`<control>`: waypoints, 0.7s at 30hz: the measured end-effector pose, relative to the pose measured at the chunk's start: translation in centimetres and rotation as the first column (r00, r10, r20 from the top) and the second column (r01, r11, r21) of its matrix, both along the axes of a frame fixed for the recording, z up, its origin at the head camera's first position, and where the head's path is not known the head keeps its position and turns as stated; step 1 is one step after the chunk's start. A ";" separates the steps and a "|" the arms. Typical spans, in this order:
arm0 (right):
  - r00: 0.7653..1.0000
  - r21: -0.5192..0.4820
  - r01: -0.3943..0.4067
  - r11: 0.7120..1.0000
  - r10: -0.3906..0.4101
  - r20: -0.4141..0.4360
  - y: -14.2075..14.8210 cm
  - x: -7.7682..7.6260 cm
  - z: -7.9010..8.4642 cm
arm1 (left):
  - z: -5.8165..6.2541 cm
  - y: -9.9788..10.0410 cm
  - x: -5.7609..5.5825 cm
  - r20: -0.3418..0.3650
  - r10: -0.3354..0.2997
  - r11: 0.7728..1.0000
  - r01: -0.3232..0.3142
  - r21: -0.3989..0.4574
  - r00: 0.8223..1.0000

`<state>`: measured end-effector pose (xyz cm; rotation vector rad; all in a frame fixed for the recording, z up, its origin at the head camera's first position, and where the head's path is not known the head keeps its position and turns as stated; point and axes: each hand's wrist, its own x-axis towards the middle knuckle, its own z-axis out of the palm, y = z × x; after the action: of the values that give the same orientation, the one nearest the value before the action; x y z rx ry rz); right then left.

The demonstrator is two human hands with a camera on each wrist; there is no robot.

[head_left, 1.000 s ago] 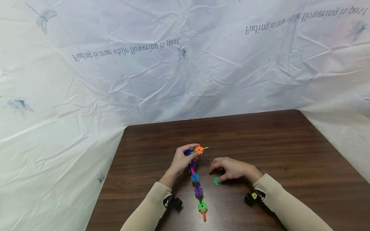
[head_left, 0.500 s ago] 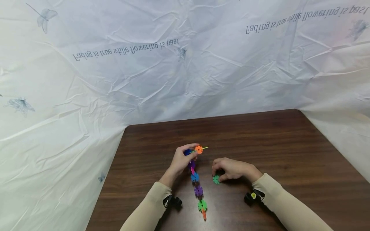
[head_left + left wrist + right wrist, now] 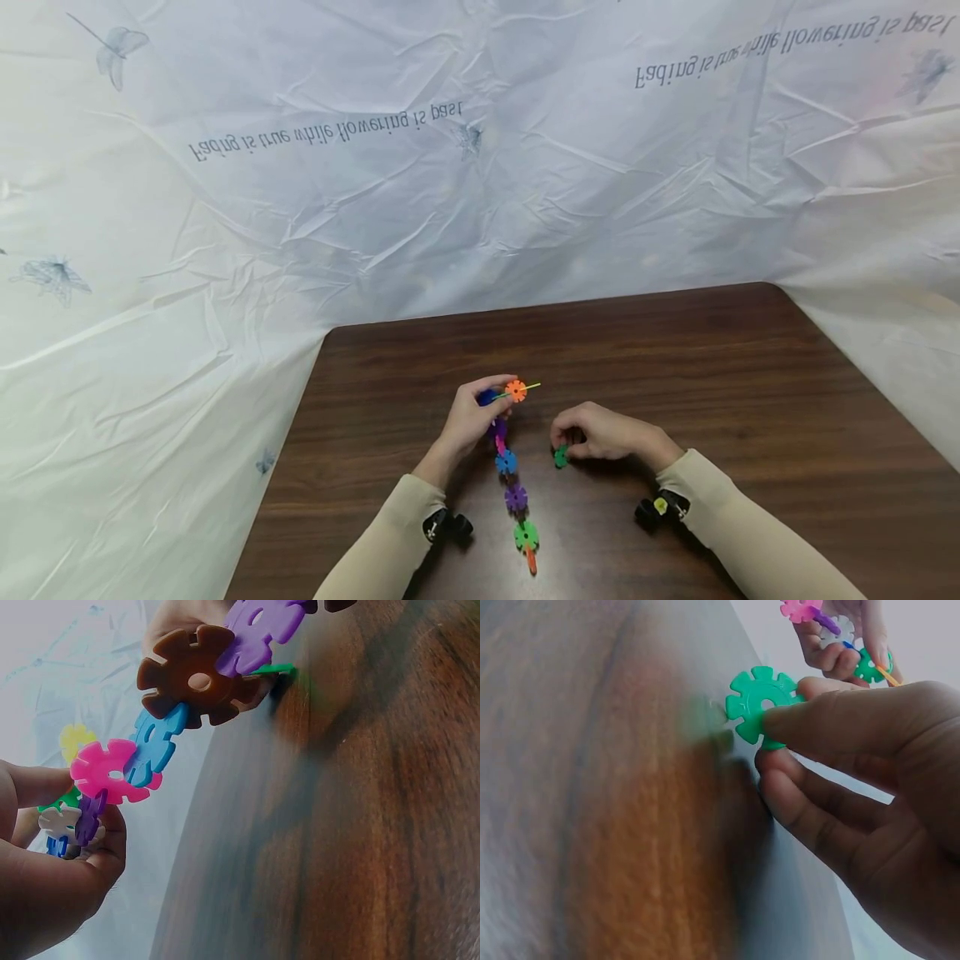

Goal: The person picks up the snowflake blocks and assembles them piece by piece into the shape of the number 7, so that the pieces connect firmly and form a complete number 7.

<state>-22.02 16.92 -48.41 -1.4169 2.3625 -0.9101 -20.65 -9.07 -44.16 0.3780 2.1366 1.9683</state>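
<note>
My left hand (image 3: 467, 417) grips the far end of a chain of notched snowflake discs, with an orange disc (image 3: 516, 391) and a thin yellow edge beyond the fingertips. The chain runs toward me through a blue disc (image 3: 506, 462), a purple disc (image 3: 515, 498) and a light green disc (image 3: 527, 535). Up close in the left wrist view are its pink disc (image 3: 94, 771) and brown disc (image 3: 166, 675). To the right, my right hand (image 3: 606, 433) pinches a loose green disc (image 3: 744, 703) between thumb and fingers, tilted up, with a gap between it and the chain.
Both hands work over a dark wood table (image 3: 675, 350). A white printed sheet (image 3: 480, 208) hangs behind the table and along its sides. An orange-red piece (image 3: 532, 562) ends the chain at the near side. Each wrist wears a small black camera (image 3: 651, 515).
The right fingers have closed on the green disc, which lay flat on the table, and tipped it up slightly farther back. My left hand and the chain stay almost still.
</note>
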 end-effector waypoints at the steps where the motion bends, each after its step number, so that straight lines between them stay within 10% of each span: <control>1: 1.000 -0.012 0.003 1.000 -0.003 0.003 0.0 -0.1 0.0 | 0.1 0.0 0.0 0.000 0.002 1.000 -0.002 0.001 1.000; 21: 0.984 -0.208 0.173 0.963 -0.176 0.006 -0.1 -1.0 1.1 | 0.2 -0.1 -0.1 0.027 0.004 1.000 -0.005 0.015 1.000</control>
<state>-23.00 16.82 -47.30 -1.3010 2.4937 -1.2299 -20.80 -9.14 -43.97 0.3477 2.1096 1.9812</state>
